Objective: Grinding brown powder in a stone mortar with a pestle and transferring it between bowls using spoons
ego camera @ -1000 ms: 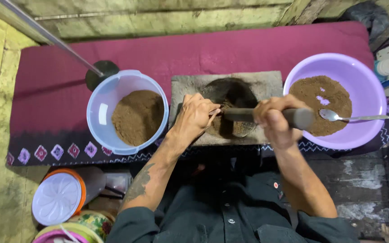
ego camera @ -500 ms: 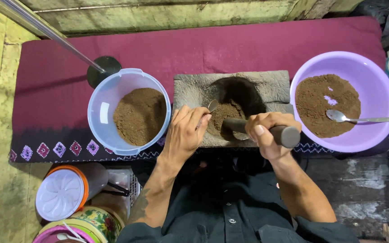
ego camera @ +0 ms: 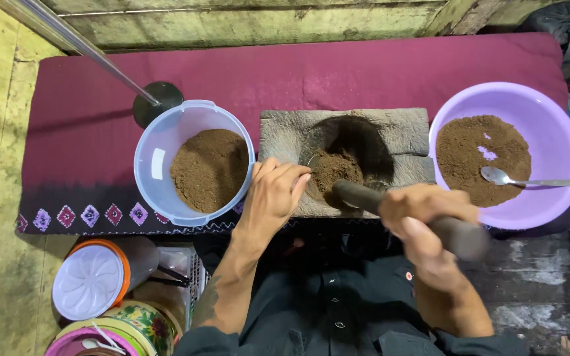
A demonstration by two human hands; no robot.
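Head view: The right hand (ego camera: 423, 221) is wrapped around a dark pestle (ego camera: 404, 214), whose tip rests in the hollow of a grey stone mortar (ego camera: 404, 132) on the maroon-clothed surface (ego camera: 364, 72). Brown powder (ego camera: 334, 171) lies in that hollow. The left hand (ego camera: 275, 194) rests on the mortar's near left edge, fingers curled together, gripping nothing. A pale blue bowl (ego camera: 153, 165) of brown powder stands just left of the mortar. A purple bowl (ego camera: 555, 145) of powder, with a metal spoon (ego camera: 529, 179) in it, stands at the right.
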